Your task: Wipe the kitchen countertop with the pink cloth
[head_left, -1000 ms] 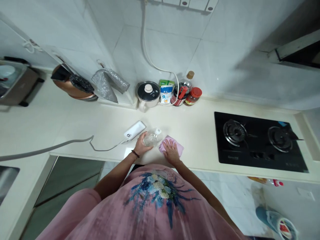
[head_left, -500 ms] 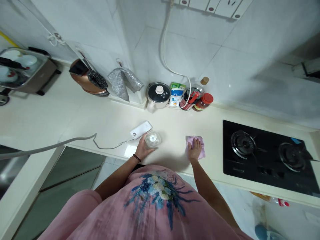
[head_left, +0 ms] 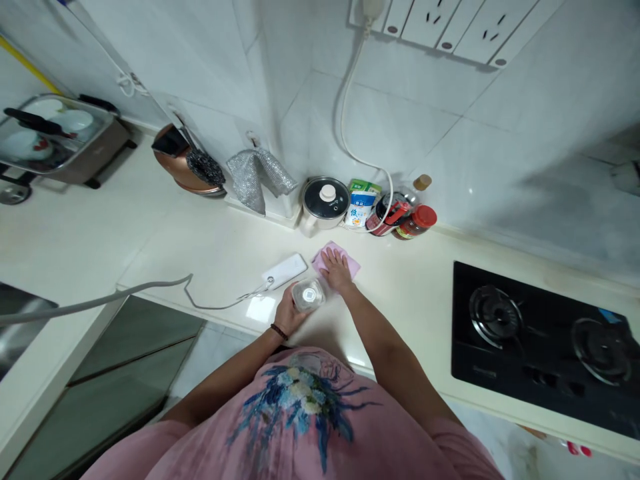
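My left hand is closed around the side of a small clear plastic container with a whitish lid, near the counter's front edge. My right hand lies flat with spread fingers on a pink cloth, pressing it to the counter just beyond the container. Left of the cloth, a white power bank with a cable plugged into its end rests on the counter.
Along the wall stand a small electric pot, a seasoning bag and a red-lidded jar. To the right is a black gas hob. A grey cable crosses the counter's left front edge.
My right hand has slid the pink cloth left and away from me, from near the hob to beside the power bank. My left hand still holds the container. The view has shifted slightly.
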A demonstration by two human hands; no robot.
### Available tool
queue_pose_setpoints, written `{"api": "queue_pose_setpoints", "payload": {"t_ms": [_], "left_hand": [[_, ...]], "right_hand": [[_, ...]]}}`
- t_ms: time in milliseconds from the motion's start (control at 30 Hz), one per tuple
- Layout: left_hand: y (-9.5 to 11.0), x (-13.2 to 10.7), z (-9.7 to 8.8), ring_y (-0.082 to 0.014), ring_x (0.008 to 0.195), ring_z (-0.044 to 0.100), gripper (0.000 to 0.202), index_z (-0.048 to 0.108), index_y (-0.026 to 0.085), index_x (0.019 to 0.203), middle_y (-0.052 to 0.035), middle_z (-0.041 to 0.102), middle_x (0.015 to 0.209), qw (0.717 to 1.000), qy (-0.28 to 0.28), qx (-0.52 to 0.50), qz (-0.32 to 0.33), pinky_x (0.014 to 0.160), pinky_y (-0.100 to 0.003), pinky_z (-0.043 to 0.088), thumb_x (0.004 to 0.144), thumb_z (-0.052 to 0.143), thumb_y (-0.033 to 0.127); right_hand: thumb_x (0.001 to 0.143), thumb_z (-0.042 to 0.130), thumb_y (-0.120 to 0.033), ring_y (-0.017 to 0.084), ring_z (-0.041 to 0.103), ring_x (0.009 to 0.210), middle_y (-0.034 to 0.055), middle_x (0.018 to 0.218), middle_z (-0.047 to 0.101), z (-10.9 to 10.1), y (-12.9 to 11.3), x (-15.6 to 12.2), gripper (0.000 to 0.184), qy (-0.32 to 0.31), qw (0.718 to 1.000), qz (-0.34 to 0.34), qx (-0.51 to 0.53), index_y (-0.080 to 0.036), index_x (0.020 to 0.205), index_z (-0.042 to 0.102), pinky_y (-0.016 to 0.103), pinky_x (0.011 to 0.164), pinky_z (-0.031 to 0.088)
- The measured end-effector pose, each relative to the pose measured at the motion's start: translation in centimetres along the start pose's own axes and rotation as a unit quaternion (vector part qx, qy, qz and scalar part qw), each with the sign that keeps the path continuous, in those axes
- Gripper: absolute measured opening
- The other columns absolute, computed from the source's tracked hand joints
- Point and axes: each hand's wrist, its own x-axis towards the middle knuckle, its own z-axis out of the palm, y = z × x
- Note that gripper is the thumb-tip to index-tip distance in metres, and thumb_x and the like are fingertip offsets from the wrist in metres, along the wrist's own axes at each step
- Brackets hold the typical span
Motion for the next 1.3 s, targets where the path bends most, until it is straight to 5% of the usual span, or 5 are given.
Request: {"api": "queue_pose_setpoints", "payload": {"t_ms": [300,500,800,1100,1300], "left_hand": [[2.2,4.8,4.1,-0.0367,0.136,0.060,0.091,0.042,0.023,0.156,-0.0155,0.059,0.151,0.999,-0.006,-0.035,0.001,0.109,-0.055,0.056,0.080,0.088,0.042],[3.9,11.1,6.6,-0.0304,0.121,0.066,0.096,0.030,0.020,0.166,-0.0201,0.042,0.164,0.998,0.011,-0.067,0.002,0.096,-0.044,0.062,0.085,0.079,0.031],[-0.9,6.5,2.7,-0.0289,0.130,0.059,0.029,0.072,0.023,0.122,-0.0122,0.071,0.130,0.981,-0.081,0.067,0.162,0.117,-0.055,0.047,0.104,0.052,0.035],[-3.1,5.5,2.4,-0.0330,0.142,0.051,0.038,0.072,0.025,0.130,-0.0142,0.066,0.141,0.971,-0.104,0.116,0.179,0.120,-0.061,0.044,0.099,0.050,0.031],[-3.1,5.3,2.5,-0.0335,0.143,0.052,0.043,0.068,0.023,0.137,-0.0154,0.065,0.142,0.966,-0.102,0.146,0.189,0.121,-0.060,0.043,0.099,0.048,0.030]], "right_hand": [[0.109,0.026,-0.051,0.033,0.008,0.167,0.0077,0.182,0.015,-2.0,11.6,-1.2,0.067,0.102,0.974,0.201,0.004,-0.026,0.172,0.025,0.064,0.132,0.009],[0.100,0.069,-0.047,0.028,0.063,0.127,0.0115,0.147,0.061,-1.0,18.1,-9.8,0.049,0.229,0.923,0.308,-0.001,-0.021,0.141,0.062,0.054,0.108,0.056],[0.104,0.033,-0.053,0.039,0.037,0.155,0.0262,0.161,0.050,4.5,18.4,-16.7,0.070,0.348,0.864,0.350,0.103,-0.009,0.157,0.049,0.072,0.126,0.021],[0.105,0.033,-0.048,0.034,0.035,0.157,0.0190,0.164,0.048,4.2,13.0,-7.4,0.059,0.257,0.952,0.154,0.055,-0.019,0.150,0.059,0.062,0.126,0.027],[0.106,0.027,-0.046,0.031,0.022,0.163,0.0148,0.173,0.037,-0.6,16.7,-1.0,0.066,0.208,0.963,0.170,0.028,-0.019,0.164,0.044,0.058,0.131,0.019]]}}
